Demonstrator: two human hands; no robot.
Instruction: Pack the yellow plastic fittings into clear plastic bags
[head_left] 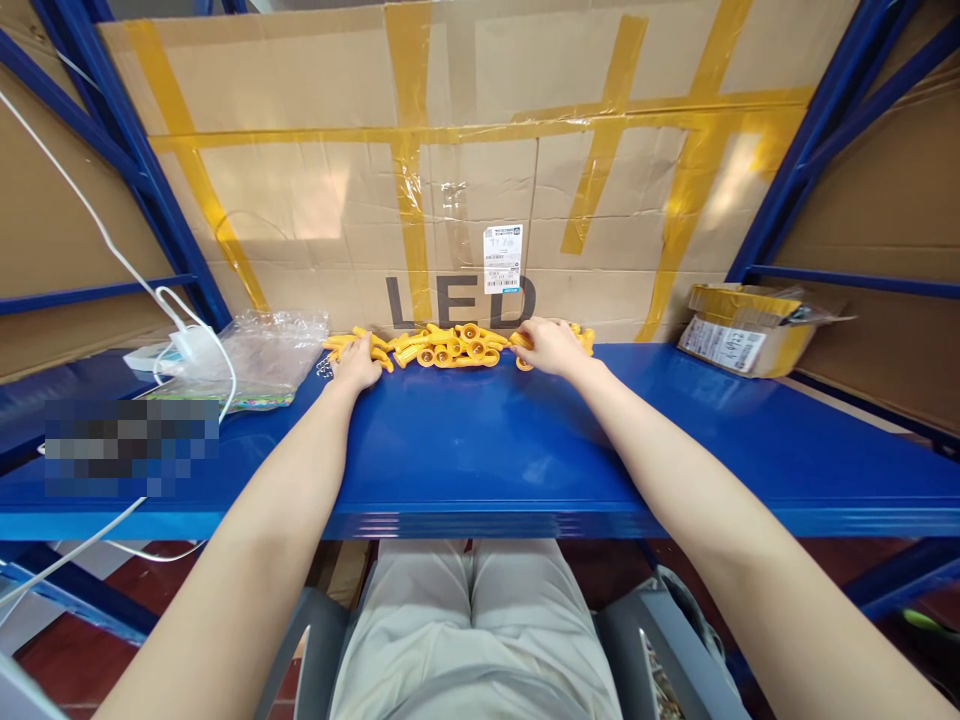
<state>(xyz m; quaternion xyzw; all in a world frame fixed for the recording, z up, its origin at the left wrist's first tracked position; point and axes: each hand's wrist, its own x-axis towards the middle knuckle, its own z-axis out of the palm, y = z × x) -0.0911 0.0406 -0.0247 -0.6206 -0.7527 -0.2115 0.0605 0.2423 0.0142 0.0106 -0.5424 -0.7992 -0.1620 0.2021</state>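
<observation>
A row of small yellow pipe-shaped pieces with flared, hollow ends lies heaped along the back of the blue shelf top. My left hand is at the left end of the heap, fingers bent over several of the pieces. Toward the right end, my right hand curls its fingers around yellow pieces, palm down. Its fingertips partly hide what they grip. Small metal rings lie just left of my left hand.
A large taped cardboard sheet stands behind the heap. On the left are clear plastic bags, a white plug with cable and a pixelated dark object. An open small carton sits at right. Blue posts flank the shelf.
</observation>
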